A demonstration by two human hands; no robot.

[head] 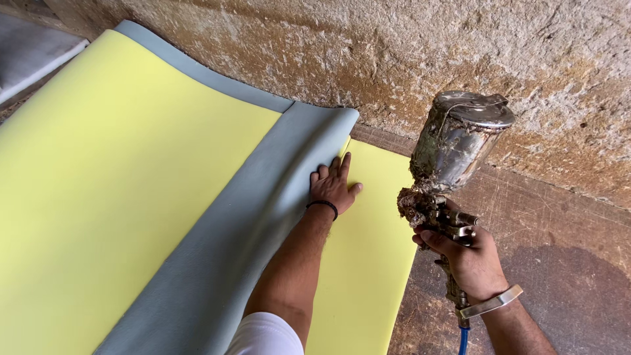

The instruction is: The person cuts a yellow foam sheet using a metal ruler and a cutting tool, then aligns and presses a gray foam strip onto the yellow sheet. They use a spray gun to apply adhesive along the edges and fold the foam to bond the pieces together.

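Observation:
My left hand (332, 184) lies flat, fingers spread, on the folded-over edge of a grey foam sheet (230, 243). That grey sheet rests on a yellow foam sheet (98, 184) and is rolled back, baring a yellow strip (368, 263) on the right. My right hand (470, 260) grips the handle of a metal spray gun (447, 177) with a crusted cup on top, held above the worktop just right of the yellow foam's edge. A blue hose (464, 342) hangs from the gun's base.
The foam lies on a brown, scratched worktop (545, 243). A rough, glue-caked wall (394, 59) runs along the far side. Another pale grey sheet (29, 52) lies at the far left corner.

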